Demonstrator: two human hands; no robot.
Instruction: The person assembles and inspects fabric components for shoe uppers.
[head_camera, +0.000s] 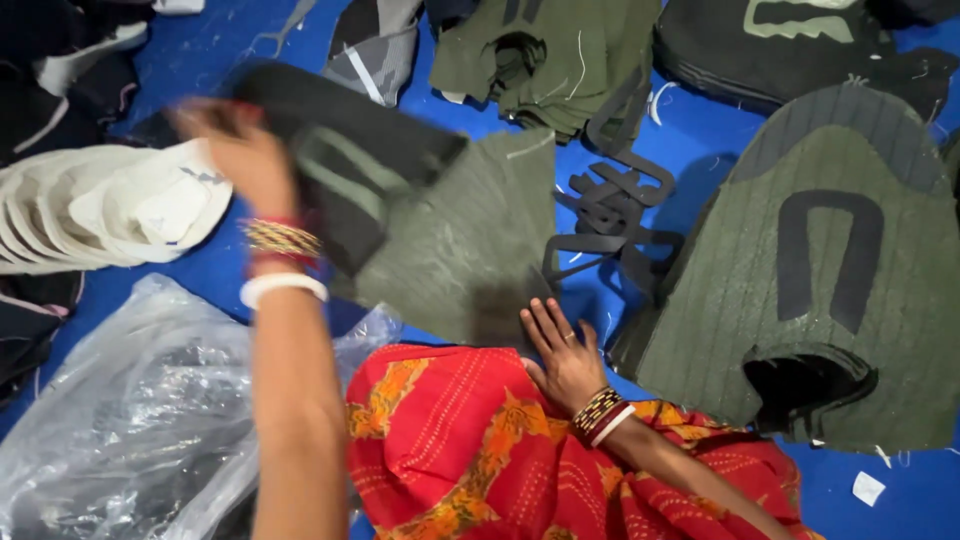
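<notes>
We see the left hand (235, 150) raised and blurred, its fingers clenched on the edge of a dark, stiff cut piece (350, 160) with a grey-green stripe; the piece hangs over the middle of the blue floor (690, 150), tilted, its lower part overlapping a flat olive ribbed panel (470, 240). The right hand (562, 355) lies flat with fingers spread and released, palm down, its fingertips touching the near edge of that panel, its wrist on red patterned cloth (470, 440). Bangles ring both wrists.

To the right a thick stack (830, 290) of olive ribbed uppers, rounded like a horseshoe, carries a dark U-shaped overlay and a curved cut-out at its near edge. Between stack and panel lie thin black strips (610, 210), tangled. At the left edge sits a fanned pile of white rounded pieces (110, 205); crinkled clear plastic (130, 420) fills the near left corner. More olive and black stacks lie along the far edge.
</notes>
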